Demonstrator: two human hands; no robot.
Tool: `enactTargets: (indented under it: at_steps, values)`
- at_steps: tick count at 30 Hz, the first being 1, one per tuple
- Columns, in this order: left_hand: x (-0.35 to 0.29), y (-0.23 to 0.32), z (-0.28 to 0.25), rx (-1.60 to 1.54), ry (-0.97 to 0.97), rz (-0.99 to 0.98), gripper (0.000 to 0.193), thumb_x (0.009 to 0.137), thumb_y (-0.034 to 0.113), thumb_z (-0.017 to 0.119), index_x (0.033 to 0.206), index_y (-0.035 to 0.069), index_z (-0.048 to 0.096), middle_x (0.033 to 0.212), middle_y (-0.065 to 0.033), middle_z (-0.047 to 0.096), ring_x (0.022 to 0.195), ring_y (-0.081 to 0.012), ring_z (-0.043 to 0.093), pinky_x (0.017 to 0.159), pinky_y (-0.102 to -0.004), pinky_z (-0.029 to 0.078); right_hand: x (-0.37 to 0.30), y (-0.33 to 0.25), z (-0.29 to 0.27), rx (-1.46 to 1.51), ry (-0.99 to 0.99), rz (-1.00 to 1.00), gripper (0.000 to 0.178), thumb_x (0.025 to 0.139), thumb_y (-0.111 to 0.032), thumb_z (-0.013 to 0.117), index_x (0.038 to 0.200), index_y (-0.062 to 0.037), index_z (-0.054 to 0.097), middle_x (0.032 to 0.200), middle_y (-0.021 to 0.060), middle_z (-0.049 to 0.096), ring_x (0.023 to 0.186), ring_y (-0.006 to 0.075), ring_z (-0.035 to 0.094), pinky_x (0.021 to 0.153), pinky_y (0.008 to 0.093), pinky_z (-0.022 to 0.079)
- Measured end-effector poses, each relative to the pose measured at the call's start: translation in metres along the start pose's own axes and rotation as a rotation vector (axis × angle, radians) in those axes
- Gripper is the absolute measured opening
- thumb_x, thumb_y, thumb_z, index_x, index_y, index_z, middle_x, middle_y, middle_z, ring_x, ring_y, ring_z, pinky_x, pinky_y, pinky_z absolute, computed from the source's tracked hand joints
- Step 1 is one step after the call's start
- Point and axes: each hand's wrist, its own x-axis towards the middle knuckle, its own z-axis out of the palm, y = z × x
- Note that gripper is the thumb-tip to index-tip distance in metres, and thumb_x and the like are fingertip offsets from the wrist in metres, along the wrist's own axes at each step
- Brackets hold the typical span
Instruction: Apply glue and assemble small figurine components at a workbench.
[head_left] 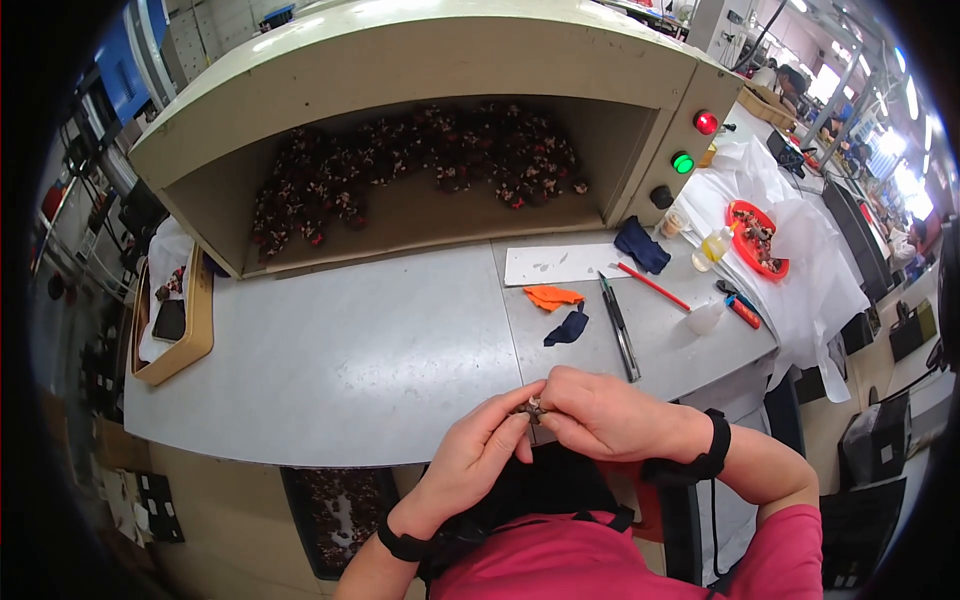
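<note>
Close to the table's front edge, my left hand (482, 440) and my right hand (595, 412) meet around a small brown and whitish figurine (530, 408). Fingers of both hands pinch it, and they cover most of its shape. Beyond my hands lie an orange cloth scrap (552, 297) and a dark blue cloth scrap (568, 327). To the right of these rests a pair of long tweezers (620, 328), with a red stick (653, 286) beside it.
A wide cream box (420, 50) with a red and a green light holds many small dark figures (400, 145). At right stand a red tray (768, 262) of small pieces, an oil bottle (712, 250) and a white bottle (706, 318). A tan box (205, 325) sits left.
</note>
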Motion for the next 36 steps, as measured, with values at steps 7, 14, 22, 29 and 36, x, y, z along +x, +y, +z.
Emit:
enactTargets:
  at_steps: [7, 14, 22, 29, 36]
  values:
    - [0.008, -0.015, 0.006, 0.169, 0.16, 0.258, 0.034, 0.1, 0.015, 0.051, 0.131, 0.002, 0.054, 0.094, -0.0003, 0.059, 0.076, -0.0063, 0.055, 0.067, -0.0204, 0.046, 0.002, -0.001, 0.001, 0.121, -0.009, 0.101, 0.017, 0.094, -0.014, 0.049, 0.095, 0.0016, 0.053, 0.092, 0.0172, 0.056, 0.085, 0.0346, 0.058, 0.077, 0.0404, 0.048]
    - [0.002, -0.008, 0.001, -0.22, 0.015, 0.002, 0.041, 0.103, 0.022, 0.044, 0.141, 0.006, 0.045, 0.081, -0.0006, 0.056, 0.068, -0.0052, 0.049, 0.059, -0.0189, 0.04, 0.003, -0.001, 0.001, 0.121, -0.021, 0.071, 0.016, 0.094, -0.013, 0.049, 0.095, 0.0016, 0.053, 0.092, 0.0175, 0.056, 0.087, 0.0352, 0.057, 0.078, 0.0408, 0.047]
    - [0.003, -0.003, 0.008, -0.057, 0.084, 0.033, 0.037, 0.103, 0.017, 0.045, 0.138, 0.007, 0.05, 0.08, -0.0012, 0.056, 0.07, -0.0064, 0.05, 0.06, -0.0198, 0.041, 0.0, -0.002, 0.011, 0.181, 0.1, 0.056, 0.015, 0.094, -0.012, 0.05, 0.099, 0.0014, 0.054, 0.09, 0.017, 0.058, 0.083, 0.0337, 0.058, 0.075, 0.038, 0.048]
    - [0.027, -0.02, 0.019, 0.619, 0.355, 0.616, 0.031, 0.094, 0.008, 0.058, 0.125, 0.007, 0.06, 0.097, -0.0113, 0.058, 0.084, -0.0245, 0.06, 0.071, -0.0305, 0.05, -0.006, 0.009, 0.018, 0.551, 0.098, 0.233, 0.023, 0.1, -0.018, 0.042, 0.103, 0.0023, 0.053, 0.085, 0.0087, 0.057, 0.077, 0.0172, 0.055, 0.072, 0.0329, 0.046]
    - [0.032, -0.026, 0.023, 0.627, 0.347, 0.635, 0.029, 0.093, 0.006, 0.058, 0.122, 0.004, 0.061, 0.093, -0.011, 0.058, 0.083, -0.025, 0.059, 0.074, -0.032, 0.049, -0.01, 0.013, 0.002, 0.571, -0.083, 0.536, 0.025, 0.095, -0.023, 0.045, 0.089, -0.0014, 0.057, 0.07, 0.0053, 0.054, 0.065, 0.0125, 0.049, 0.061, 0.0306, 0.044]
